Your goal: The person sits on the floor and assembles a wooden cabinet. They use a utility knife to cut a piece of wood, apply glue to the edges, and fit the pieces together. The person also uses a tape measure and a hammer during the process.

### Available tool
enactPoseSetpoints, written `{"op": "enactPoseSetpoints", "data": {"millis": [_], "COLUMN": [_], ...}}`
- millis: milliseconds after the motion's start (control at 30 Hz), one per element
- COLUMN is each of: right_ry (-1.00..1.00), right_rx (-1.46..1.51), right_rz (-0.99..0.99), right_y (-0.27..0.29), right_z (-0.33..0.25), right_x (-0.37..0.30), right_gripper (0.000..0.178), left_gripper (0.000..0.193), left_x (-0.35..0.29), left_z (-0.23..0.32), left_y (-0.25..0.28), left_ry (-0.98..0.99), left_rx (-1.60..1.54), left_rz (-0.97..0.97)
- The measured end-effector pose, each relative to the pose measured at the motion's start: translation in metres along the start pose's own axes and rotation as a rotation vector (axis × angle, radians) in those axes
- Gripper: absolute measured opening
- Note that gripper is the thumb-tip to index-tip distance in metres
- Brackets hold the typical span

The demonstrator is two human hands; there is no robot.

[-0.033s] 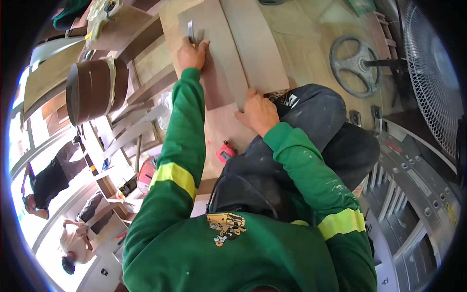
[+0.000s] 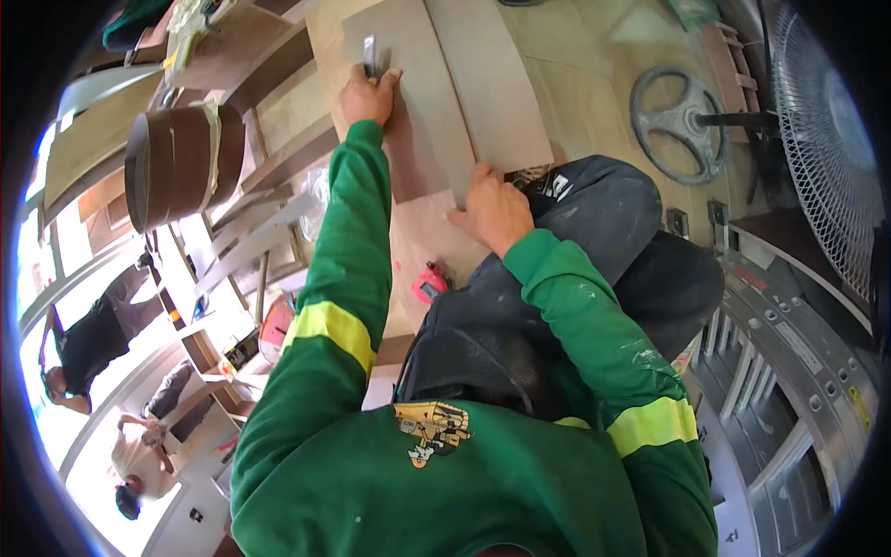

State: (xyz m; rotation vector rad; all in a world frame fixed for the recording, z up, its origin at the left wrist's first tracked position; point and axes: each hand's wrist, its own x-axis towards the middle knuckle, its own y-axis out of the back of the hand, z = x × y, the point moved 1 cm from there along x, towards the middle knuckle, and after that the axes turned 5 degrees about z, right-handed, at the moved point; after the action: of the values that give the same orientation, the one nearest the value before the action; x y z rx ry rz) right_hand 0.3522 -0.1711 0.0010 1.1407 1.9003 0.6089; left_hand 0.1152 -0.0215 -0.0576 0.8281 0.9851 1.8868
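Two matte brown panels (image 2: 408,139), split by a dark seam (image 2: 452,85), are laid on a pale board (image 2: 418,237), its near end shared with a red tape measure (image 2: 430,283). A metal-bladed tool (image 2: 369,54) is clamped in the grip of the left hand (image 2: 368,97); whether anything's pinched by the right hand (image 2: 496,210) can't be told. Some tan floor (image 2: 585,102) is left past the panels' right edge.
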Motion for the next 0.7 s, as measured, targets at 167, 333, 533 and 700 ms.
{"op": "enactPoseSetpoints", "data": {"millis": [167,333,533,700], "right_ry": [-0.069,-0.208,-0.103,-0.127], "right_rx": [-0.01,0.302,0.096,0.011], "right_rz": [-0.011,-0.023,-0.08,-0.03], "right_y": [0.005,0.025,0.025,0.021], "right_z": [0.005,0.033,0.01,0.006], "right_x": [-0.009,-0.002,-0.013,-0.012], "right_gripper": [0.069,0.088,0.075,0.073], "left_gripper": [0.06,0.06,0.064,0.07], "left_x": [-0.008,-0.011,-0.006,-0.011], "left_z": [-0.02,-0.033,-0.036,-0.018], "left_y": [-0.016,-0.019,-0.015,-0.012], "left_ry": [-0.054,-0.013,0.006,0.014], "left_rx": [0.195,0.206,0.208,0.332], "left_rz": [0.112,0.085,-0.074,-0.037]}}
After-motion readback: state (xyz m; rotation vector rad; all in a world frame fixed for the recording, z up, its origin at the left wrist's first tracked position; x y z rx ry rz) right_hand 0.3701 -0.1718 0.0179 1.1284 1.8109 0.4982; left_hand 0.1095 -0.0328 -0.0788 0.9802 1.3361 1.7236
